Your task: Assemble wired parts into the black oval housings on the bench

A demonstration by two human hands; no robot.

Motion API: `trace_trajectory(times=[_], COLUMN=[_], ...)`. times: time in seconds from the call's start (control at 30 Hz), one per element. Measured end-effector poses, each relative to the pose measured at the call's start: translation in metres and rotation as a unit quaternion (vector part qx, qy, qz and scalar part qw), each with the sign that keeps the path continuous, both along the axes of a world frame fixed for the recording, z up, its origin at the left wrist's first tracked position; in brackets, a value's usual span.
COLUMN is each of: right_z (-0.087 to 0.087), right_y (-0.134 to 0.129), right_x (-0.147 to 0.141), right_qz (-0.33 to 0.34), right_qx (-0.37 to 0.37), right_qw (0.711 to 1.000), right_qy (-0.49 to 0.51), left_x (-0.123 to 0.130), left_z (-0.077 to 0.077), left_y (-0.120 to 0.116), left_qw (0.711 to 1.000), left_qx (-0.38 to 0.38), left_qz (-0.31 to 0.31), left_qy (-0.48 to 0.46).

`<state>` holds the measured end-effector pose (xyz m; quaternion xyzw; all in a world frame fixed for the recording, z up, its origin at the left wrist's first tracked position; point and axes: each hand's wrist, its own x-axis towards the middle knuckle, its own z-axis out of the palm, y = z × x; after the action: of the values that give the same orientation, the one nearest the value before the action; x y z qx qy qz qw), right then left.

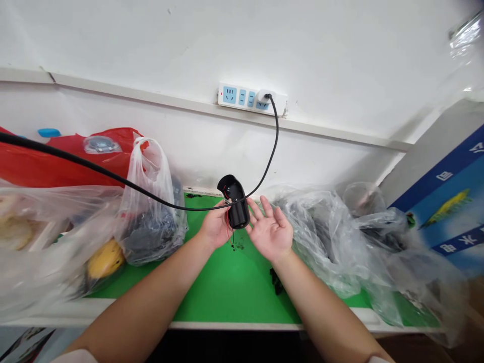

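The black cylindrical housing (239,218) is in the middle of the view, above the green-topped counter (234,297), its curved flap pointing toward eleven o'clock. The left hand (215,226), at the housing's eight, has its grip closed on that side, by the thin red and black wires (228,228) that dangle toward six. The right hand (273,235), at four, is turned palm up, fingers spread and grip apart; its fingertips come right up to the housing, though I can't tell whether they touch.

A black cable (277,133) drops from the power strip (246,105) at twelve and passes in front of the housing — the awkward bit, to my eye. I'd keep the piece clear of that loop and turn it slowly, so nothing snags. The wires look fine enough to tug loose, so the left hand should pinch the shell rather than the leads, with the open palm kept close underneath as a catch.

A white plastic bag (149,217) stands at nine, crumpled clear plastic (328,244) spreads at three, and small black pieces (277,281) lie toward five — near the right forearm, easily brushed.
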<state>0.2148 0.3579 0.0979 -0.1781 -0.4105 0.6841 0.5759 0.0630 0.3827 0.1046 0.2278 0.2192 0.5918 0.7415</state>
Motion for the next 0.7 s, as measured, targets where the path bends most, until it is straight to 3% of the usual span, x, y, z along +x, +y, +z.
trace_trajectory(times=[0.07, 0.23, 0.37, 0.53, 0.63, 0.7], right_z=[-0.004, -0.013, -0.015, -0.019, -0.020, -0.020], right_y=[0.003, 0.012, 0.014, 0.014, 0.010, 0.005], right_x=[0.000, 0.000, -0.002, -0.005, -0.006, -0.007], right_qz=[-0.011, -0.058, -0.081, -0.174, -0.251, -0.289], right_qx=[-0.019, -0.166, -0.205, -0.140, -0.039, 0.056], right_qw=[1.000, 0.982, 0.974, 0.974, 0.958, 0.931], right_qy=[0.002, 0.070, 0.058, -0.030, -0.130, -0.216], left_x=[0.000, 0.006, 0.011, 0.011, 0.011, 0.011], left_z=[0.000, -0.003, -0.010, -0.016, -0.017, -0.017], left_y=[-0.001, -0.003, -0.003, 0.000, 0.001, 0.001], left_qw=[1.000, 0.990, 0.970, 0.926, 0.901, 0.889], left_qx=[0.022, 0.100, 0.150, 0.221, 0.254, 0.265], left_qz=[-0.001, 0.030, 0.066, 0.119, 0.149, 0.164], left_qy=[0.015, 0.097, 0.180, 0.283, 0.319, 0.337])
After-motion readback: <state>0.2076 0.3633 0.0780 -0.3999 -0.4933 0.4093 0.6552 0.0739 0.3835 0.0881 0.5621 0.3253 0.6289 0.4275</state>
